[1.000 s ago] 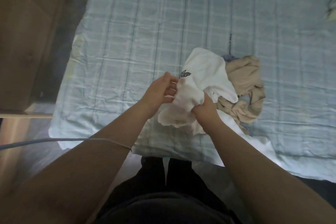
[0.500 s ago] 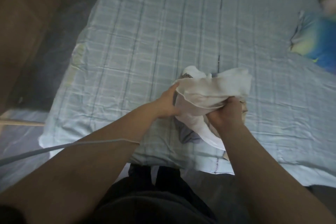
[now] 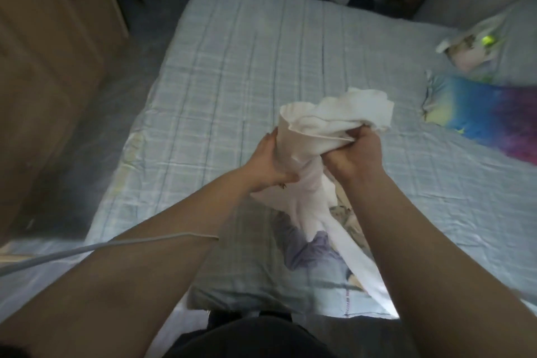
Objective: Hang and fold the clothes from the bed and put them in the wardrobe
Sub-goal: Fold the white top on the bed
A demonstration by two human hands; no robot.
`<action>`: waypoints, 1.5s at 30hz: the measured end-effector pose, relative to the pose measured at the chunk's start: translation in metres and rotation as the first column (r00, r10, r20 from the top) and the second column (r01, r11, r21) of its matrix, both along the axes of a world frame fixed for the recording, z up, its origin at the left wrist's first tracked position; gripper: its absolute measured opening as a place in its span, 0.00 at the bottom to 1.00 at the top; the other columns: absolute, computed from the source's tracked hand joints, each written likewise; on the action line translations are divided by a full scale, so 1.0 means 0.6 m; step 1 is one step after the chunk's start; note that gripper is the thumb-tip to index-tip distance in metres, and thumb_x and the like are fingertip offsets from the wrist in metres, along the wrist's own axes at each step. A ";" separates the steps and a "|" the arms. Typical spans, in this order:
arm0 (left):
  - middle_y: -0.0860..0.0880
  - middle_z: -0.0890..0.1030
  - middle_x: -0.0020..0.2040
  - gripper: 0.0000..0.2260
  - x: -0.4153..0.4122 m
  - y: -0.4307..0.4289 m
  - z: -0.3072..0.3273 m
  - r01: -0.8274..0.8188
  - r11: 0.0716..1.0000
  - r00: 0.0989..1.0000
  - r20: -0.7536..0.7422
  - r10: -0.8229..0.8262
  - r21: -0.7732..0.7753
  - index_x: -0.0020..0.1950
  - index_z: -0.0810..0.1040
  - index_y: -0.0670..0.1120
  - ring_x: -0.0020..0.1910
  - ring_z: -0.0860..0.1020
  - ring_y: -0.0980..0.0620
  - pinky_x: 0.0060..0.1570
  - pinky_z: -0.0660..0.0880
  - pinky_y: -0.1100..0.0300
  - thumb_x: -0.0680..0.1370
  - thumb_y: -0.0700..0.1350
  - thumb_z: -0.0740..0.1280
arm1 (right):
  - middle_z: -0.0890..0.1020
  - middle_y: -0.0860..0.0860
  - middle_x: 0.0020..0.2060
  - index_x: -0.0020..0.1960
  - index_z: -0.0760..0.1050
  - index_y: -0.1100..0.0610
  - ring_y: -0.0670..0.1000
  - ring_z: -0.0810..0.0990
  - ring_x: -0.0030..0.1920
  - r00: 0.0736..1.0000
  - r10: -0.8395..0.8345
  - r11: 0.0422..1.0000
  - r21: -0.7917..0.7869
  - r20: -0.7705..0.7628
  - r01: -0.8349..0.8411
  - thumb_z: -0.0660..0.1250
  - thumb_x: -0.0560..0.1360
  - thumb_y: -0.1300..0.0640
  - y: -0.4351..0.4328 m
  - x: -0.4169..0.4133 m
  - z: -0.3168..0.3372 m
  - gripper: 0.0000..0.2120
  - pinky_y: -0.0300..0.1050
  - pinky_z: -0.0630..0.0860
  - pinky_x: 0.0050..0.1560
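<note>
Head view, only view.

- Left hand: fingers curled round the left side of a white garment, grasping it.
- Right hand: clenched on the bunched cloth at the right side of the same garment. The two hands are close together with the cloth gathered between them.
- White garment: held up above the bed. The top is crumpled into a loose bundle above the hands. A long strip hangs down from between the hands and trails toward the near edge of the bed. Kind of garment cannot be told.
- Bed: pale blue checked sheet, creased.
- Under the hanging strip, on the sheet: a purple garment, crumpled. Just beside it, to the right, a bit of pale cloth, mostly hidden by the right forearm.
- Far right of the bed: a multicoloured pillow; beyond it a second, blurred pillow.
- Left of the bed: brown wooden furniture, blurred; cannot tell whether it is the wardrobe.
- A grey cable crosses the left forearm.
</note>
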State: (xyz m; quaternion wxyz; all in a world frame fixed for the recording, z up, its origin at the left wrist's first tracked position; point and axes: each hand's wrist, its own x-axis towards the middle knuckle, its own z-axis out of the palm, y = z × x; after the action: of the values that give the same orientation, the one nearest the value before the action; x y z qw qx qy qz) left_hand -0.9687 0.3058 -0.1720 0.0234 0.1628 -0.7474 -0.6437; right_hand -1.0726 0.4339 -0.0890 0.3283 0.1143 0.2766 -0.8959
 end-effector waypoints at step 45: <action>0.46 0.63 0.78 0.32 -0.092 -0.093 0.378 -0.088 0.996 0.994 0.072 0.085 0.030 0.80 0.57 0.53 0.74 0.66 0.42 0.67 0.68 0.42 0.79 0.49 0.68 | 0.80 0.52 0.50 0.53 0.73 0.52 0.54 0.79 0.52 0.643 0.341 0.643 0.669 -0.686 0.372 0.59 0.82 0.56 -0.015 0.053 0.111 0.04 0.48 0.77 0.50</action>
State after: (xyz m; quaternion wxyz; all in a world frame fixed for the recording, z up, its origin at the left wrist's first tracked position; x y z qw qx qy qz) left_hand -1.0242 0.2501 0.0546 0.0224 0.2180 -0.7293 -0.6481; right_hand -1.0409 0.4250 -0.0222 0.0895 -0.1452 0.7376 -0.6533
